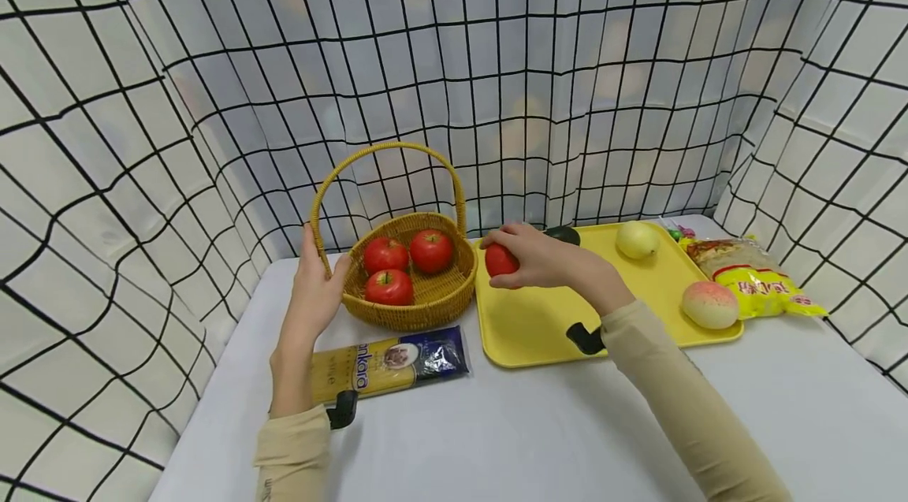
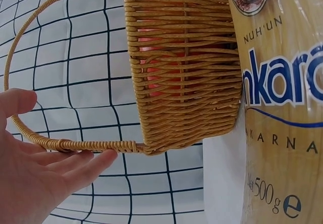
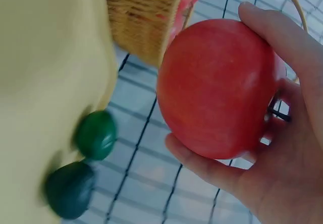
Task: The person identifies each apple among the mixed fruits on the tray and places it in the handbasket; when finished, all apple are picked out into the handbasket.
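Note:
A wicker basket [image 1: 418,319] with a tall arched handle stands at left of centre and holds three red apples [image 1: 388,287]. My left hand [image 1: 317,289] is at the left side of that handle, its fingers fairly straight along it and the thumb apart; the left wrist view shows the handle [image 2: 96,145] lying against the fingers. Between the thumb and fingers of my right hand [image 1: 542,256] is another red apple [image 3: 217,90], held over the tray's left edge, just right of the basket. Its dark stem points toward the palm.
A yellow tray [image 1: 539,329] carries a lemon [image 1: 637,239], a peach [image 1: 710,305] and dark green produce [image 3: 70,189] at its far edge. Right of it lies a yellow snack bag [image 1: 762,289]. A pasta packet [image 1: 390,364] lies before the basket. Black netting surrounds the table.

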The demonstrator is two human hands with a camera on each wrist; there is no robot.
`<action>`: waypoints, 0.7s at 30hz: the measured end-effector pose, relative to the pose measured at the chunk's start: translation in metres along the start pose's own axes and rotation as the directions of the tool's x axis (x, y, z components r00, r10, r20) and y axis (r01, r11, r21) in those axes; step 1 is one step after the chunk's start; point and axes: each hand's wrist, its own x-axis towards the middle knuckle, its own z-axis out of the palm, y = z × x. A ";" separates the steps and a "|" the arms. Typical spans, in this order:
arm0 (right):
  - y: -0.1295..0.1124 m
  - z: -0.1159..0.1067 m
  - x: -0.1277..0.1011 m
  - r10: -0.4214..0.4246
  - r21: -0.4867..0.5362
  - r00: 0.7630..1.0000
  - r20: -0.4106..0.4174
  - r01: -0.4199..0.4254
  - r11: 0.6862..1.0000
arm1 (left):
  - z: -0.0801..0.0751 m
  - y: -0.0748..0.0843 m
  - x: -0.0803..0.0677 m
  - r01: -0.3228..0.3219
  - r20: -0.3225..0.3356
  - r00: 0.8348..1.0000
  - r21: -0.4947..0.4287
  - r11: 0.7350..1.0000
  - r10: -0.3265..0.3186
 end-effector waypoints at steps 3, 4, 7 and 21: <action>-0.014 -0.004 0.031 -0.079 -0.054 0.997 -0.023 0.078 0.995 | 0.001 0.001 0.002 -0.008 0.002 1.000 0.000 1.000 0.008; -0.020 -0.004 0.042 -0.102 -0.069 0.995 -0.025 0.100 0.993 | 0.001 0.001 0.001 -0.003 0.002 1.000 0.001 1.000 0.003; -0.033 0.004 0.077 -0.158 -0.098 0.987 -0.020 0.155 0.983 | 0.000 -0.002 -0.004 0.019 0.006 1.000 0.002 1.000 -0.019; -0.043 0.022 0.193 0.031 -0.204 0.999 -0.028 -0.036 0.978 | 0.000 0.001 -0.003 0.017 -0.003 1.000 0.002 1.000 -0.017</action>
